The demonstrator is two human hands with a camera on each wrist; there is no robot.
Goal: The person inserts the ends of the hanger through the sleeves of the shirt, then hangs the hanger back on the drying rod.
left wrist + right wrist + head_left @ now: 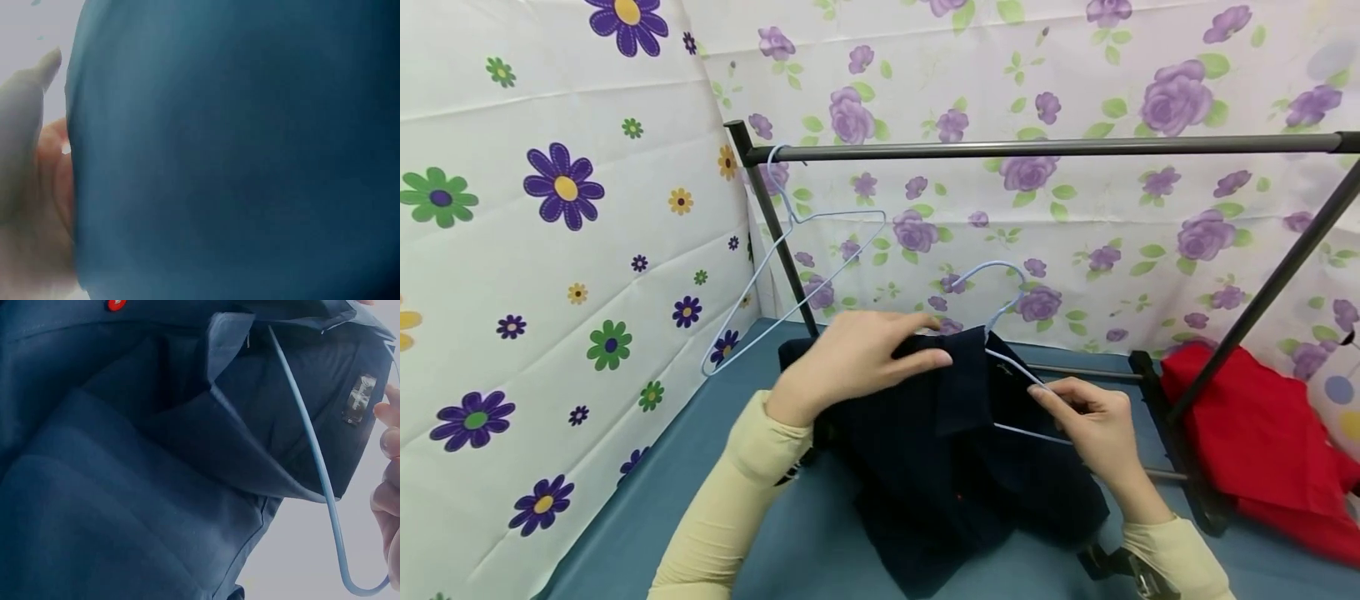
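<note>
A navy collared shirt (917, 467) lies bunched below the rail, a red button (116, 304) and a neck label (360, 399) showing in the right wrist view. A light-blue clothes hanger (1011, 360) sits partly inside its neck opening, hook upward above the collar. My right hand (1093, 421) pinches the hanger's right arm between thumb and fingers, outside the collar. My left hand (857, 362) is over the shirt's left side, with thumb and index finger extended and apart; its other fingers are hidden. Blue cloth (231, 150) fills most of the left wrist view.
A second hanger (790, 312) hangs from the left end of the black rail (1045, 148). The rack's slanted legs stand on the blue table surface (647, 533). Red cloth (1262, 433) lies at the right, beside a dotted item (1337, 392). Flowered curtains surround the table.
</note>
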